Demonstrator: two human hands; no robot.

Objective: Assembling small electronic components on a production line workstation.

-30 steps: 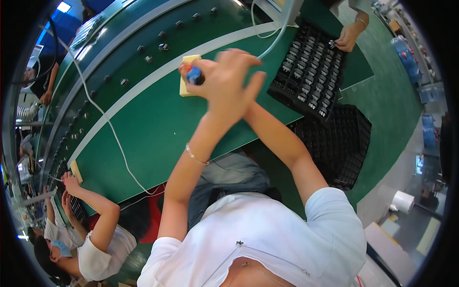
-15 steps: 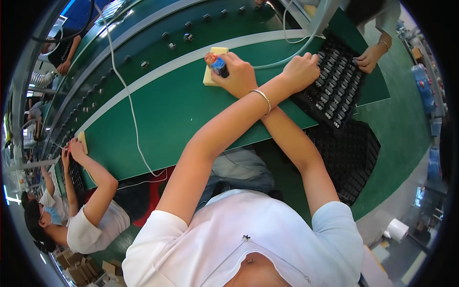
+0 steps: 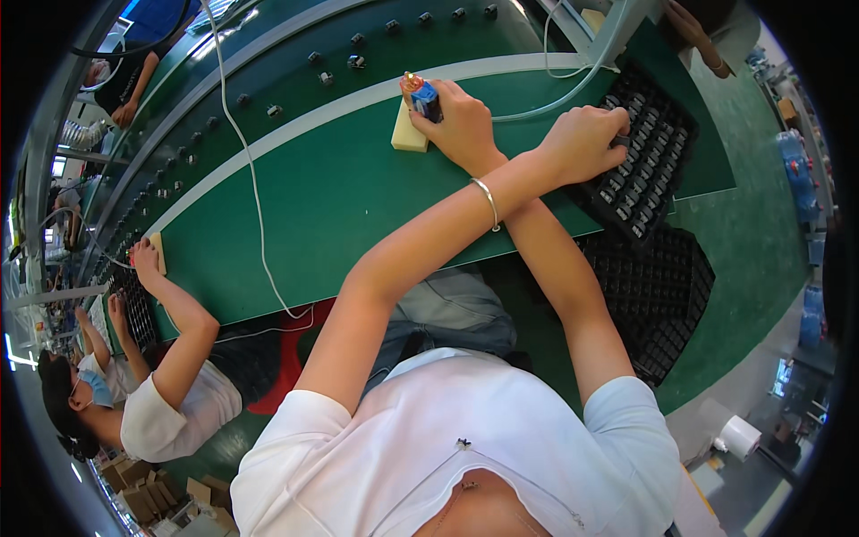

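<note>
My forearms cross over the green bench, the left one on top with a bangle at its wrist. My left hand (image 3: 586,146) reaches right to the near edge of a black tray (image 3: 595,199). Its fingers are curled together, and whatever is between them is too small to make out. Rows of small metal-and-black parts (image 3: 646,170) fill the tray. My right hand (image 3: 461,130), reaching left, is closed round a blue-and-black piece with an orange, coppery end (image 3: 422,95), its kind unclear. This is held just above a pale yellow block (image 3: 407,137).
Small parts (image 3: 356,62) sit spaced along the dark green belt (image 3: 295,89) beyond the bench. A white cable (image 3: 252,197) crosses the bench; a clear hose (image 3: 559,106) runs behind my hands. More black trays (image 3: 658,295) are stacked lower right. Co-workers are at left and upper right.
My left hand has shifted slightly right and down, its fingers more curled at the tray. My right hand has risen a little with the blue piece. The upper-right co-worker's hand has left the tray.
</note>
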